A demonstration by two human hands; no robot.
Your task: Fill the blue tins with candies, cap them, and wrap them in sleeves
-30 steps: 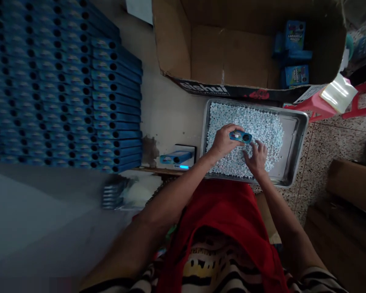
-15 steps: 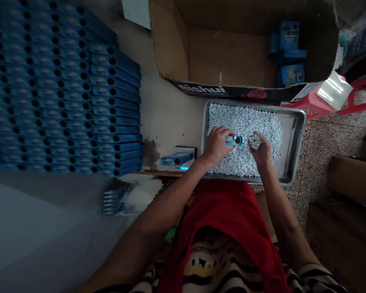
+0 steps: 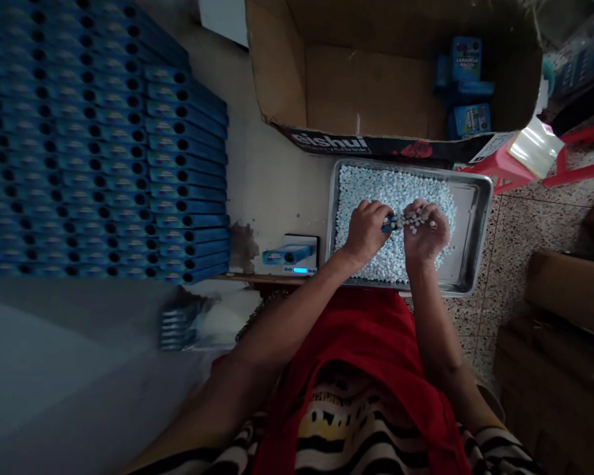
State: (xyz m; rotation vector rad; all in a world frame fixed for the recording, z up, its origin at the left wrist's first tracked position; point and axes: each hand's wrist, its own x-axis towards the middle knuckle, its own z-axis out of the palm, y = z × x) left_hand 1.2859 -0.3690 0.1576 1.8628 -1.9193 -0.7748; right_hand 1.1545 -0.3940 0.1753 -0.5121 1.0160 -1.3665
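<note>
Over the metal tray (image 3: pixel 481 231), my left hand (image 3: pixel 363 232) is closed around a small blue candy box (image 3: pixel 387 225), which it mostly covers. My right hand (image 3: pixel 426 243) is cupped palm up against the open end of that box, with a heap of small white candies (image 3: pixel 414 221) on its palm and fingers. Candies bridge the short space between palm and box. Beneath both hands, a layer of the same pale candies (image 3: pixel 371 185) spreads over the left and middle of the tray.
A small scale (image 3: pixel 301 270) with a blue box (image 3: pixel 288 254) on it stands left of the tray. Many blue boxes (image 3: pixel 188 178) are stacked farther left. Behind the tray, a large cardboard carton (image 3: pixel 277 86) holds several blue boxes (image 3: pixel 470 121). A red stool (image 3: pixel 581 155) stands at right.
My hands have come together: the right hand has turned palm up and met the box. The left hand has moved slightly right, and the box has tipped so its printed face is hidden.
</note>
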